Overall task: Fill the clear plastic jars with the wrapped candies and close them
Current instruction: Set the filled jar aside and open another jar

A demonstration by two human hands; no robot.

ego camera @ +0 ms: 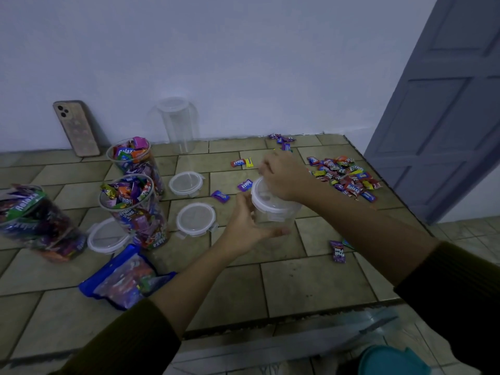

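Two hands meet on one clear jar (273,212) near the middle of the tiled counter (311,280). The left hand (247,221) wraps the jar's side, fingers curled around the wall and clamped on it, while the right hand (284,175) comes over the top with its fingers closed on the lid (263,197), which sits on the mouth of the jar; whether the lid is latched cannot be told. The jar looks empty. Just left of it lie two loose lids, one nearer (196,219) and one farther (186,183), flat on the tiles. Farther left stand two open jars packed with wrapped candies, one nearer (135,209) and one behind it (134,163), with a third loose lid (107,236) beside the nearer one. A third full jar (35,223) leans at the far left edge. A blue candy bag (125,277) lies on the near left of the counter. An empty tall jar (178,123) with its lid on stands at the wall, and a phone (77,128) leans against the wall to its left. A heap of candies (345,177) lies to the right of the hands, with stray ones scattered around, and a purple candy (338,251) sits on the near right.
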